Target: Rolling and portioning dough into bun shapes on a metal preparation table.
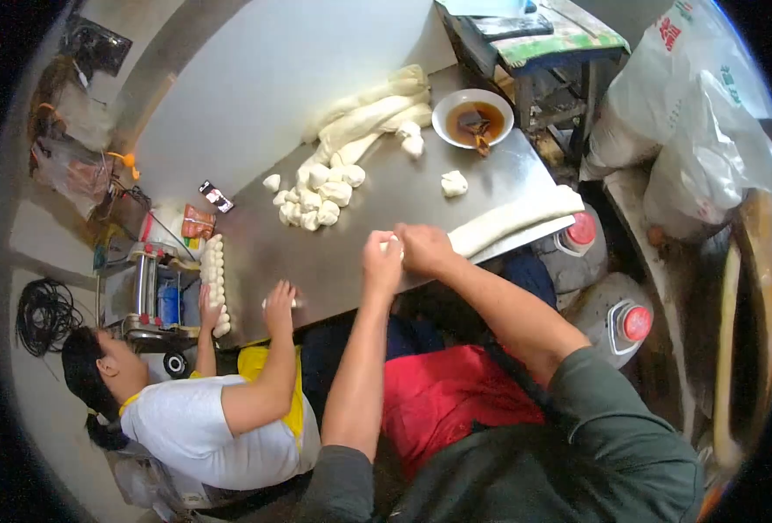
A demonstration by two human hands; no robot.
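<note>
My left hand (383, 261) and my right hand (426, 250) meet over the front edge of the metal table (392, 186). White dough shows between my left fingers, in a small piece. My right hand closes around the near end of a thick dough rope (513, 223), which runs right along the table edge. Beyond my hands lies one loose dough lump (454, 184). A heap of dough lumps (313, 199) sits further left, against long twisted strips of dough (373, 121) by the wall. My fingers hide much of the held dough.
A co-worker (206, 425) sits at left, one hand on a small dough piece, the other by a row of dough balls (213, 271). A roller machine (151, 287) stands beyond. A bowl (439, 127) of brown liquid is at the back right; red-capped jugs (582, 229) stand at right.
</note>
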